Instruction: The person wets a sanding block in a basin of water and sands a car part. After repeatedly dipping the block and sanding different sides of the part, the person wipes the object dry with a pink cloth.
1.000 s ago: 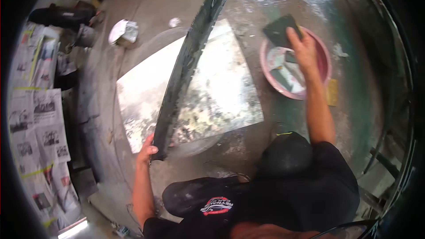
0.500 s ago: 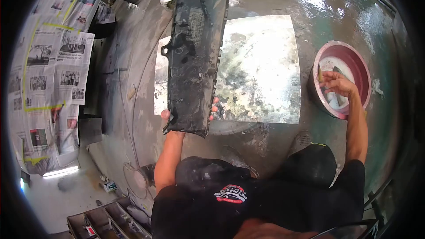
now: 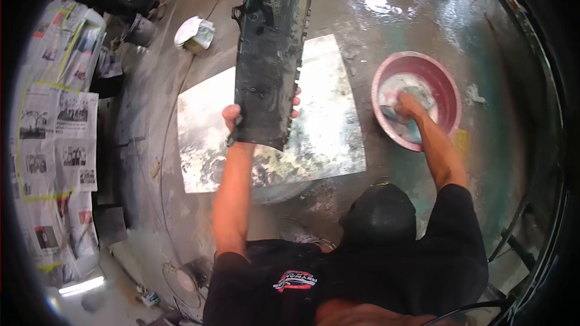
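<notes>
My left hand [image 3: 232, 116] grips the near end of a long dark plastic panel [image 3: 272, 54], wet and smeared, held up over a shiny metal sheet [image 3: 326, 127] lying on the floor. Its far end runs out of view at the top. My right hand [image 3: 406, 107] is down inside a pink basin [image 3: 444, 93] of cloudy water, closed on a greyish sanding sheet [image 3: 417, 95] in the water. My knees [image 3: 380, 211] are bent below me.
Newspaper sheets [image 3: 57, 127] cover a surface at the left. A small white tin [image 3: 196, 33] stands on the wet concrete floor beyond the metal sheet. A yellow pad [image 3: 460, 140] lies beside the basin. Dark frame parts stand at the right edge.
The panel has been turned from edge-on to broad face toward me and lifted higher. My right hand went from above the basin with a dark sheet down into the water.
</notes>
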Demonstrator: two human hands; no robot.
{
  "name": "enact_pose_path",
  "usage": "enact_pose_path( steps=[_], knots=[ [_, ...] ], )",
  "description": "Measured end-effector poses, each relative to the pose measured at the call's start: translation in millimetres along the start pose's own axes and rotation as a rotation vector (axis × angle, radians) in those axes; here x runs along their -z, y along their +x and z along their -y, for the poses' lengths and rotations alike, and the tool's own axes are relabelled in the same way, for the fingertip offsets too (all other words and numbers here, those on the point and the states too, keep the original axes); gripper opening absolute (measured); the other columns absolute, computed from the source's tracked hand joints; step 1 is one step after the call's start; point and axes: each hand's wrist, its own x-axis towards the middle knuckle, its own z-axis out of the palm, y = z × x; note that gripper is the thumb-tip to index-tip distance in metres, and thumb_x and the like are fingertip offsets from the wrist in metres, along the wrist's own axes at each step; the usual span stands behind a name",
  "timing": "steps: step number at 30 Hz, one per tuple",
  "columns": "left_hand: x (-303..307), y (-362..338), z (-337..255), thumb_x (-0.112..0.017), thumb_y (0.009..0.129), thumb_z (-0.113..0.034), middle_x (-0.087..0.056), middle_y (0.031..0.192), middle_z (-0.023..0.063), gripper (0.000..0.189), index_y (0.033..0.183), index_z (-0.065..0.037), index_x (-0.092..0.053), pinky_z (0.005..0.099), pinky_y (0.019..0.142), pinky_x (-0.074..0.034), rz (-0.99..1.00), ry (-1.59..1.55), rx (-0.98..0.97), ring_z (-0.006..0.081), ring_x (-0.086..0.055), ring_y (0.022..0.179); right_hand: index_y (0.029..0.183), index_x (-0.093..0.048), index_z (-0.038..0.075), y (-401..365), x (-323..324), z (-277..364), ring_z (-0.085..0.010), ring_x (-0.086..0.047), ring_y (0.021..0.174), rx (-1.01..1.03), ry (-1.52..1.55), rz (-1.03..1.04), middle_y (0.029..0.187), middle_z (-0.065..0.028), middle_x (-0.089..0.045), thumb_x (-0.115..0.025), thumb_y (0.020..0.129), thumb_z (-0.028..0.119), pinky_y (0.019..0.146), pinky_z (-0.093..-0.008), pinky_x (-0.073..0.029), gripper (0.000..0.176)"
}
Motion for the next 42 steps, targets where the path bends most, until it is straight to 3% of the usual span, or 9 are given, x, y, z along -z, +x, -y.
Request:
enact_pose_path(
  steps=[7, 11, 17, 20, 29, 31, 33, 36, 42],
  knots=[
    [12.0, 4.3, 90.3, -0.077, 0.064, -0.037, -0.05, 0.138, 0.0329, 0.106, 0.148, 0.01, -0.032, 0.0454, 0.096, -0.058, -0.07, -0.074, 0.035, 0.04, -0.061, 0.118, 0.134, -0.057, 0.009, -92.4, 84.8, 57.4, -0.0382, -0.065, 0.109, -0.048, 0.12, -0.272, 0.113, -0.0206, -0.068, -0.051, 0.091, 0.01, 0.094, -0.0462, -0.049, 0.044],
    [19.3, 9.0, 102.7, -0.075, 0.063, -0.04, -0.052, 0.138, 0.0295, 0.106, 0.148, 0.01, -0.034, 0.0467, 0.102, -0.054, -0.158, 0.006, 0.063, 0.0368, -0.061, 0.12, 0.132, -0.052, 0.001, -98.5, 119.6, 35.7, -0.0408, -0.064, 0.091, 0.147, -0.071, -0.727, 0.103, -0.0221, -0.065, -0.055, 0.089, 0.005, 0.082, -0.0486, -0.053, 0.042],
    [2.6, 23.4, 107.0, -0.079, 0.061, -0.038, -0.052, 0.137, 0.0308, 0.11, 0.148, 0.01, -0.033, 0.0474, 0.101, -0.054, -0.117, -0.023, 0.038, 0.0383, -0.06, 0.12, 0.122, -0.058, 0.003, -91.7, 185.4, 34.8, -0.0173, -0.061, 0.106, 0.051, 1.432, -0.463, 0.113, -0.0073, -0.063, -0.043, 0.101, 0.012, 0.093, -0.0405, -0.052, 0.027],
    [-0.7, 24.0, 110.7, -0.079, 0.064, -0.041, -0.051, 0.136, 0.0326, 0.109, 0.148, 0.01, -0.032, 0.0489, 0.101, -0.054, -0.066, -0.09, 0.049, 0.0401, -0.06, 0.119, 0.111, -0.057, 0.003, -76.3, 183.3, 46.8, -0.0202, -0.062, 0.066, 0.022, 1.89, -0.72, 0.094, -0.0092, -0.064, -0.039, 0.1, 0.009, 0.06, -0.0369, -0.055, 0.022],
    [-8.6, 30.2, 145.8, -0.074, 0.069, -0.046, -0.051, 0.134, 0.0356, 0.105, 0.149, 0.008, -0.032, 0.0531, 0.095, -0.056, -0.102, -0.116, 0.112, 0.0444, -0.061, 0.115, 0.116, -0.051, 0.0, -52.8, 252.7, 172.1, -0.0227, -0.063, 0.096, 0.261, 1.963, -0.829, 0.108, -0.0125, -0.059, -0.045, 0.103, 0.005, 0.092, -0.0435, -0.055, 0.015],
    [-19.4, 30.9, 142.1, -0.075, 0.071, -0.043, -0.057, 0.132, 0.029, 0.099, 0.145, 0.01, -0.038, 0.047, 0.097, -0.056, -0.081, -0.079, 0.098, 0.0359, -0.064, 0.114, 0.127, -0.049, 0.004, -12.7, 250.2, 180.4, -0.0249, -0.062, 0.105, 0.492, 1.732, -0.843, 0.115, -0.0122, -0.06, -0.052, 0.103, 0.012, 0.098, -0.042, -0.052, 0.025],
    [-26.7, 33.2, 135.0, -0.075, 0.071, -0.044, -0.059, 0.129, 0.0282, 0.098, 0.144, 0.01, -0.039, 0.0455, 0.096, -0.057, -0.085, 0.012, 0.07, 0.0353, -0.065, 0.112, 0.137, -0.048, 0.006, 11.2, 235.1, 201.4, -0.0295, -0.06, 0.117, 0.467, 0.825, -1.174, 0.13, -0.0151, -0.059, -0.059, 0.101, 0.022, 0.104, -0.0417, -0.047, 0.04],
    [-22.7, 32.9, 124.2, -0.073, 0.073, -0.047, -0.062, 0.125, 0.0259, 0.094, 0.142, 0.01, -0.043, 0.0427, 0.091, -0.059, -0.112, 0.15, 0.03, 0.0333, -0.068, 0.107, 0.142, -0.048, 0.003, 66.3, 200.9, 210.2, -0.0356, -0.055, 0.129, 0.588, 0.571, -1.249, 0.142, -0.0217, -0.054, -0.058, 0.1, 0.029, 0.11, -0.0425, -0.042, 0.05],
    [30.4, 36.3, 98.0, -0.063, 0.086, -0.054, -0.063, 0.125, 0.0194, 0.075, 0.133, 0.004, -0.052, 0.0427, 0.088, -0.058, -0.372, 0.112, -0.129, 0.0299, -0.067, 0.105, 0.145, -0.047, 0.0, 6.7, 91.7, 299.6, -0.0422, -0.04, 0.141, 0.529, 0.687, -0.594, 0.148, -0.0256, -0.047, -0.048, 0.1, 0.029, 0.117, -0.0486, -0.031, 0.053]
  ],
)
